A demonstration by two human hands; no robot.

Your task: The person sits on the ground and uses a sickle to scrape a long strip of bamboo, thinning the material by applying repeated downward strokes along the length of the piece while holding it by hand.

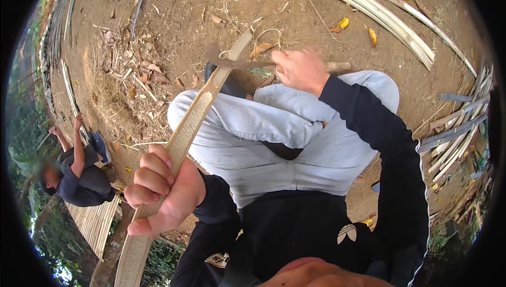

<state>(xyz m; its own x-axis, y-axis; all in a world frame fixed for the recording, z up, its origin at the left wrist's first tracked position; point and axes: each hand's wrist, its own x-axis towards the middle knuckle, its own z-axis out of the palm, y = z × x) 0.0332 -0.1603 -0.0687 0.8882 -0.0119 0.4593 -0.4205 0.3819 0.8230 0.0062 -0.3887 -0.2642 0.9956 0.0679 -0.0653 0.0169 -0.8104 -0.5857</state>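
A long split bamboo strip (196, 118) slants across the view from the lower left to above my crossed legs. Its pale, rough inner face shows. My left hand (167, 191) is closed around its lower part, with the fingers wrapped over the edge. My right hand (301, 70) grips the wooden handle of a dark knife with a hooked tip (240, 65). The blade lies across the strip near its far end, seemingly touching it. Thin curled shavings (263, 35) are by the strip's tip. The handle's end sticks out past my right hand.
I sit on bare earth, legs in light jeans (284, 123). Long split bamboo lengths (369, 10) lie ahead, and a pile of strips (461, 123) is at the right. Shavings and dry leaves (150, 73) litter the ground. Another person (84, 173) squats at the left, holding a strip.
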